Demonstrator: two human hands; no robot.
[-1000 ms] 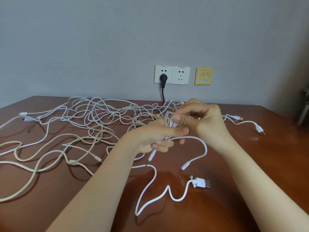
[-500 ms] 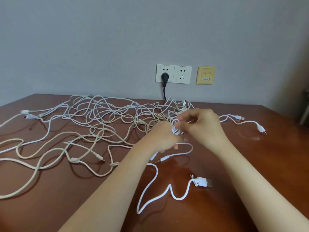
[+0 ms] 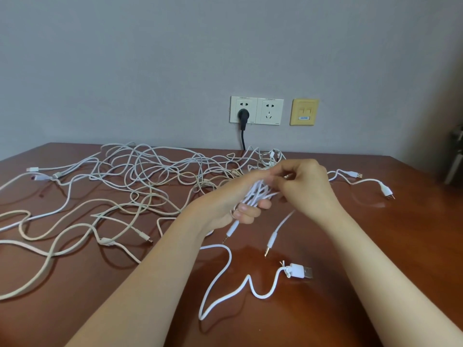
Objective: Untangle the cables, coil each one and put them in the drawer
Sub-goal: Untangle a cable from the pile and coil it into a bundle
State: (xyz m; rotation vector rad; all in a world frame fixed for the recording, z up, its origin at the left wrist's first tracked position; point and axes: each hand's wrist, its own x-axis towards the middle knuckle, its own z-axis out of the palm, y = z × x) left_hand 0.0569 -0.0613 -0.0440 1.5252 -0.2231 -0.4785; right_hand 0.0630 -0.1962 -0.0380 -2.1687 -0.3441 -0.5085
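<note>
coiling the thin white cable (image 3: 258, 192) — bundle clutched in left grip (image 3: 225, 201), strand pinched by right grip (image 3: 308, 189) just beside. next, likely: winding in both jack ends (image 3: 271, 240) dangling below.

Cable tangle (image 3: 150, 176) blocks left; right seemingly passable.

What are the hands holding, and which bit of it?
The left hand grips the coiled audio cable round its loops; the right hand pinches a strand at the top. Both plugs dangle free.
</note>
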